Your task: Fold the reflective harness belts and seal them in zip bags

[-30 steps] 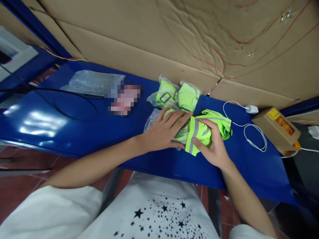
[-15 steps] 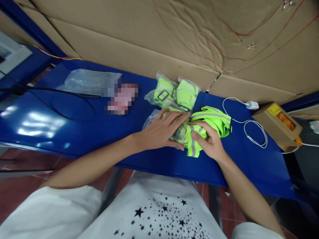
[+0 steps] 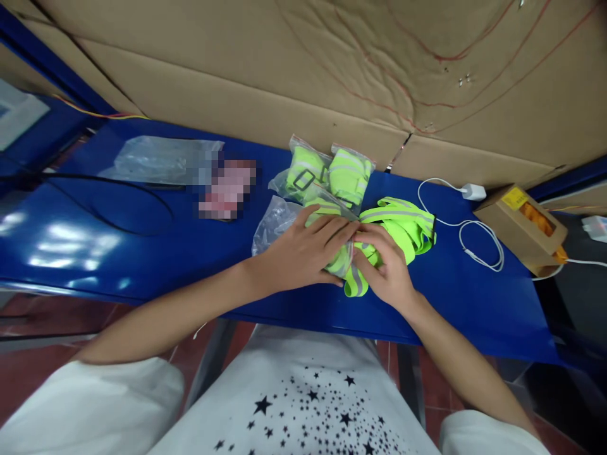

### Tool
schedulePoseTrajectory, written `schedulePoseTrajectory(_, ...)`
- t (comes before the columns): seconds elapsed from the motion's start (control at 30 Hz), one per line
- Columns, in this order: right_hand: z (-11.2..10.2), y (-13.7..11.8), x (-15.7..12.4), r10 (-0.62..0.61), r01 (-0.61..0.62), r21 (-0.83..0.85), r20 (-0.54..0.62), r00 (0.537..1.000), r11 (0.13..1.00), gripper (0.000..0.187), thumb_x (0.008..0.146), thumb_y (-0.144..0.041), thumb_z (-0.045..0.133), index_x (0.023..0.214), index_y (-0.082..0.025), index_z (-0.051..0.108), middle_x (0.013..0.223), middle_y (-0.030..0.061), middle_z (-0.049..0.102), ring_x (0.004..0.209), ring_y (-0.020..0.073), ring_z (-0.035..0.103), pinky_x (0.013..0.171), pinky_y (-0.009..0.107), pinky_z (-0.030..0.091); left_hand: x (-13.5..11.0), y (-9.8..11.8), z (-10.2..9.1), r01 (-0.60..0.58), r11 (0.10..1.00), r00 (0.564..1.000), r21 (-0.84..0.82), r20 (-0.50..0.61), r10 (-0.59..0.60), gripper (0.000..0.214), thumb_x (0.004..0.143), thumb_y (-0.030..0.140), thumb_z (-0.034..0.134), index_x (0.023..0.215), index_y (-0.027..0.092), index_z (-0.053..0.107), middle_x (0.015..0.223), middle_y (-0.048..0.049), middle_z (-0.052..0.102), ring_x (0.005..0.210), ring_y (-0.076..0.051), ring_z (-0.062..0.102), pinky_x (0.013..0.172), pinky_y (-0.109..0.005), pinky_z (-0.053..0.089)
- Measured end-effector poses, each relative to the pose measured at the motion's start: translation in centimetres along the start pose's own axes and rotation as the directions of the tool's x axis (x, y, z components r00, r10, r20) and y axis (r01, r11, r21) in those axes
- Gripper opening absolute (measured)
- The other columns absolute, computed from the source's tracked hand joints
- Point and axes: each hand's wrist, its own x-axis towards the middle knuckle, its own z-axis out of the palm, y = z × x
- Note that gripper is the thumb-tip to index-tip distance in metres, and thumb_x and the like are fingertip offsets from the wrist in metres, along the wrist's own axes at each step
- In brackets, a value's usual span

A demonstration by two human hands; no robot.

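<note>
My left hand [image 3: 306, 249] lies palm-down over a clear zip bag [image 3: 342, 260], fingers curved around it. Neon-yellow material shows through the bag's plastic. At the bag's mouth my right hand [image 3: 386, 268] presses thumb and fingers together on a neon-yellow reflective strap [image 3: 356, 281] with a grey stripe. One end of the strap hangs out below the fingers. Beyond my right hand lies a loose heap of the same reflective straps [image 3: 405, 221]. The exact fingertip contact is partly hidden.
Two filled bags of reflective straps [image 3: 351, 174] lie at the back. A clear plastic bag [image 3: 156, 158] and a blurred pink item [image 3: 230, 189] are on the left of the blue table [image 3: 190, 253]. On the right are a white cable [image 3: 497, 253] and a cardboard box [image 3: 516, 234].
My right hand has moved left, closer to my left hand and the bag's mouth. More neon-yellow material shows inside the bag. The view has shifted slightly.
</note>
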Motion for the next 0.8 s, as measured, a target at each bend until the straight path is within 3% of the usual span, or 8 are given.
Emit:
schedulePoseTrajectory(0.13, -0.2, -0.6, -0.2, -0.054, 0.062, -0.145, 0.057, 0.997, 0.987, 0.035, 0.098, -0.021, 0.06, 0.133, -0.029, 0.063, 0.135, 0.0135, 0.045, 0.117, 0.0279, 0.061, 0.088, 0.046, 0.06, 0.3, -0.6, 0.7, -0.015, 0.999, 0.999, -0.044, -0.048, 0.012, 0.101, 0.08, 0.058, 0.084, 0.154, 0.005, 0.041, 0.148, -0.0227, 0.06, 0.135, -0.036, 0.059, 0.119, -0.052, 0.039)
schedulePoseTrajectory(0.23, -0.6, -1.0, 0.2, 0.019, -0.018, 0.027, -0.055, 0.998, 0.999, 0.037, 0.097, -0.019, 0.064, 0.131, -0.031, 0.059, 0.121, 0.008, 0.055, 0.115, 0.0237, 0.062, 0.094, 0.042, 0.059, 0.4, -0.6, 0.8, -0.016, 0.995, 0.997, -0.098, -0.073, 0.009, 0.113, 0.075, 0.071, 0.082, 0.156, 0.005, 0.036, 0.147, -0.0235, 0.06, 0.134, -0.036, 0.06, 0.116, -0.048, 0.043)
schedulePoseTrajectory(0.33, -0.6, -1.0, 0.7, 0.203, -0.162, 0.229, -0.171, 0.964, 0.96, 0.027, 0.09, -0.023, 0.075, 0.112, -0.029, 0.06, 0.104, 0.0012, 0.066, 0.102, 0.0196, 0.067, 0.092, 0.037, 0.06, 0.7, 0.1, 0.6, 0.005, 0.996, 0.997, -0.09, -0.081, -0.012, 0.123, 0.072, 0.078, 0.078, 0.158, 0.005, 0.03, 0.142, -0.0241, 0.063, 0.129, -0.036, 0.063, 0.11, -0.045, 0.047)
schedulePoseTrajectory(0.43, -0.4, -0.9, 0.8, 0.265, -0.216, 0.237, -0.195, 0.944, 0.947, 0.014, 0.089, -0.025, 0.078, 0.095, -0.027, 0.065, 0.098, -0.0004, 0.073, 0.097, 0.0195, 0.07, 0.091, 0.038, 0.06, 1.5, 0.8, 0.5, 0.023, 1.0, 0.999, -0.004, -0.047, -0.023, 0.126, 0.073, 0.074, 0.081, 0.161, 0.005, 0.023, 0.134, -0.0232, 0.067, 0.12, -0.037, 0.068, 0.103, -0.046, 0.051)
schedulePoseTrajectory(0.5, -0.4, -1.0, 0.6, 0.219, -0.178, 0.182, -0.24, 0.946, 0.967, 0.01, 0.09, -0.025, 0.076, 0.096, -0.028, 0.068, 0.103, 0.0009, 0.075, 0.102, 0.022, 0.072, 0.095, 0.042, 0.059, 2.1, 0.9, 0.4, 0.04, 0.999, 0.999, 0.005, -0.026, -0.04, 0.122, 0.077, 0.069, 0.082, 0.162, 0.007, 0.021, 0.132, -0.0222, 0.067, 0.118, -0.036, 0.069, 0.1, -0.045, 0.052)
schedulePoseTrajectory(0.67, -1.4, -2.0, 0.3, -0.119, 0.106, -0.056, -0.331, 0.936, 0.993, 0.021, 0.088, -0.018, 0.078, 0.101, -0.032, 0.07, 0.111, 0.0027, 0.071, 0.106, 0.0236, 0.07, 0.095, 0.045, 0.058, 3.3, 0.6, -1.3, 0.039, 0.978, 0.999, -0.203, -0.003, -0.041, 0.108, 0.089, 0.056, 0.076, 0.165, 0.016, 0.01, 0.143, -0.0187, 0.063, 0.124, -0.029, 0.067, 0.099, -0.037, 0.055)
schedulePoseTrajectory(0.73, -1.4, -2.1, 0.4, -0.048, 0.041, -0.026, -0.369, 0.928, 0.999, 0.018, 0.088, -0.019, 0.078, 0.098, -0.03, 0.067, 0.109, 0.0024, 0.069, 0.106, 0.0225, 0.068, 0.096, 0.044, 0.056, 3.4, 1.1, -1.9, 0.034, 0.986, 0.999, -0.16, 0.014, -0.032, 0.109, 0.091, 0.047, 0.076, 0.167, 0.019, 0.003, 0.141, -0.0176, 0.063, 0.124, -0.03, 0.066, 0.1, -0.039, 0.055)
schedulePoseTrajectory(0.8, -1.0, -1.5, 0.5, 0.158, -0.126, 0.109, -0.371, 0.915, 0.986, 0.015, 0.089, -0.021, 0.075, 0.095, -0.028, 0.063, 0.102, 0.0013, 0.068, 0.1, 0.0208, 0.067, 0.094, 0.041, 0.056, 3.5, 1.8, -2.0, 0.02, 1.0, 0.999, -0.005, 0.039, -0.02, 0.113, 0.088, 0.036, 0.08, 0.169, 0.021, 0.003, 0.137, -0.0183, 0.064, 0.124, -0.034, 0.066, 0.102, -0.045, 0.054)
